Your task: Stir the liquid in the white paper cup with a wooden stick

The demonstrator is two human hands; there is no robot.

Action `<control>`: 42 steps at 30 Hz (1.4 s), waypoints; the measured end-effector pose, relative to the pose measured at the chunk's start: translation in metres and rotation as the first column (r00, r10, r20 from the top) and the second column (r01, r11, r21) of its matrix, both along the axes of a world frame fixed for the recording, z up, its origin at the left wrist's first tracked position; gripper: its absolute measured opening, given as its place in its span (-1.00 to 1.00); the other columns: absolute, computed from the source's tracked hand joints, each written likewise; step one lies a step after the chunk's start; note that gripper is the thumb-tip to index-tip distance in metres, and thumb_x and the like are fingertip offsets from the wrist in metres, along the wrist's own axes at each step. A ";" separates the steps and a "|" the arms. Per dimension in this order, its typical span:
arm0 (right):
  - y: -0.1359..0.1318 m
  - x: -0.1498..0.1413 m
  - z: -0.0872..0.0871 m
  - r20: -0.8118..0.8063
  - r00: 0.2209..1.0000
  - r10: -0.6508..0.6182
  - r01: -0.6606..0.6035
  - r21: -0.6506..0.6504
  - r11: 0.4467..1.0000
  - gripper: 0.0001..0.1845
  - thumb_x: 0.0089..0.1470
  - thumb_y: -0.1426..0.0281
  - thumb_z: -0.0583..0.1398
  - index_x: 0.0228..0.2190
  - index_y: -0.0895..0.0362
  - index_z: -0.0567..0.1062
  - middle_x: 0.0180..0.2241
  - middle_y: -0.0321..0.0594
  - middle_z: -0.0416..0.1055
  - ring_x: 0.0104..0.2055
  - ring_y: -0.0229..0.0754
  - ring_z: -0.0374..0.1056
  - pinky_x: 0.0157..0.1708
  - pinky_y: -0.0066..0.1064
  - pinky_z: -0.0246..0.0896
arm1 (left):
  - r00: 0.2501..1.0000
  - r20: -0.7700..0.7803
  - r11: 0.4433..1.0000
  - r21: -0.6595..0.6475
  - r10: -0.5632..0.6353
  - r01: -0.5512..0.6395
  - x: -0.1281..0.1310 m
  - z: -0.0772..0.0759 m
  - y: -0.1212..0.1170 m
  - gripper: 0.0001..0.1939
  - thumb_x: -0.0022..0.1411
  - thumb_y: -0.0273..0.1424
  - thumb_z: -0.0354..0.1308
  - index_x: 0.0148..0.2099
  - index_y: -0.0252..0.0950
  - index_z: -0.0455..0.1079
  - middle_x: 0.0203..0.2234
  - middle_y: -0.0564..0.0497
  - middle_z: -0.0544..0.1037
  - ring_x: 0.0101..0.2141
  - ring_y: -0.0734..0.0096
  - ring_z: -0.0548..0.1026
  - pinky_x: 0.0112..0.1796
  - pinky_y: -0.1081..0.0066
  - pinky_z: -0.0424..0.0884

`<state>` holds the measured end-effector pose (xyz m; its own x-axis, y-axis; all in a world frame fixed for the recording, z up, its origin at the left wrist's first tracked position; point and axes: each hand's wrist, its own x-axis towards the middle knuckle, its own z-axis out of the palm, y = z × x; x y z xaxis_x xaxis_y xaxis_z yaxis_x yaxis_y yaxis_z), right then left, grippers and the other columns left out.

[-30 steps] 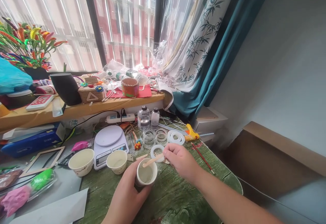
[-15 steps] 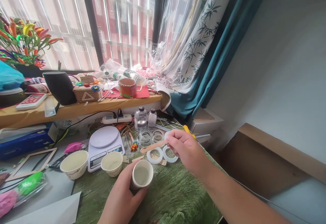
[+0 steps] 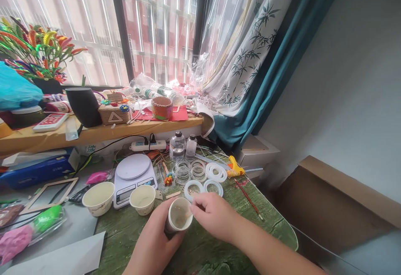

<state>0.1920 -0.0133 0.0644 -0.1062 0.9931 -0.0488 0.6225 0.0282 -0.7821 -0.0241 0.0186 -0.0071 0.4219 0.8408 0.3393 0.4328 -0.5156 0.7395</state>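
My left hand (image 3: 159, 233) is wrapped round a paper cup (image 3: 181, 214), which stands near the front of the green table and has clear liquid in it. At the cup's right rim, my right hand (image 3: 213, 214) pinches a wooden stick (image 3: 188, 213); its lower end dips inside the cup and most of it is hidden by the fingers. Left of the cup stand two more paper cups, a nearer one (image 3: 142, 203) and a wider one (image 3: 98, 202). Just beyond my hands lie white ring moulds (image 3: 213, 188).
A white kitchen scale (image 3: 134, 179) sits behind the cups. Two clear bottles (image 3: 177, 147) stand at the back, near a power strip (image 3: 148, 145). To the right are a yellow glue gun (image 3: 235, 167) and a red pencil (image 3: 249, 199) near the table's edge.
My right hand has come down and left with the wooden stick, from above the ring moulds into the paper cup. My left hand keeps its grip. The view has shifted slightly.
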 end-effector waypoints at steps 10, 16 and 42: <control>0.007 0.010 -0.005 -0.511 0.829 -0.225 0.138 -0.204 0.969 -0.73 0.14 0.17 0.17 -0.49 0.05 0.35 -0.62 -0.49 0.10 -0.55 -0.30 -0.09 -0.51 -0.36 -0.22 | 1.000 -0.022 1.000 -0.025 -0.005 0.004 -0.001 -0.004 0.002 -0.36 0.23 -0.42 0.28 0.35 -0.06 0.36 0.28 -0.11 0.56 0.27 -0.09 0.52 0.26 -0.14 0.46; 0.004 0.019 0.037 -0.550 0.803 -0.230 0.211 -0.098 0.973 -0.72 0.17 0.18 0.20 -0.48 0.06 0.36 -0.59 -0.47 0.14 -0.53 -0.30 -0.05 -0.49 -0.36 -0.20 | 0.999 -0.024 1.000 -0.001 0.030 -0.030 0.002 0.001 0.002 -0.40 0.25 -0.35 0.29 0.34 -0.14 0.41 0.22 -0.17 0.61 0.20 -0.14 0.58 0.21 -0.12 0.52; 0.134 0.090 -0.012 0.168 0.909 -0.381 0.365 0.116 0.924 -0.83 0.40 0.40 0.14 -0.09 0.13 0.52 -0.18 -0.23 0.54 -0.19 -0.16 0.47 -0.16 -0.30 0.36 | 0.998 -0.048 0.990 -0.139 0.030 -0.036 0.002 0.001 0.007 -0.45 0.19 -0.14 0.34 0.19 -0.19 0.50 0.14 -0.15 0.66 0.15 -0.13 0.61 0.17 0.01 0.55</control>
<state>0.2818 0.1203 0.0520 0.2760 0.9599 0.0491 0.7322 -0.1769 -0.6577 -0.0226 0.0256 -0.0065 0.4054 0.8924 0.1980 0.4831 -0.3931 0.7823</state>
